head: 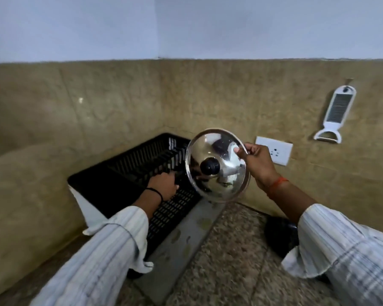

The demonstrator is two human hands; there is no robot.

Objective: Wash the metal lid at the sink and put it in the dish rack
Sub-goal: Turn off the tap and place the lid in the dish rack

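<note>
A shiny round metal lid [221, 173] with a black knob hangs in the air, tilted almost upright, just right of the black slatted dish rack [128, 164]. My right hand [258, 162] pinches the lid's right rim between thumb and fingers. My left hand [164, 185] reaches down inside the rack, its fingers on the black dividers. Whether those fingers grip a divider or only rest on it is not visible. The rack stands in the corner against the tan tiled walls. No sink is in view.
A grey mat [186, 237] lies under the rack on the speckled stone counter [228, 261]. A dark object [280, 235] sits on the counter under my right forearm. A white wall socket [274, 152] and a hanging white grater-peeler [337, 113] are on the right wall.
</note>
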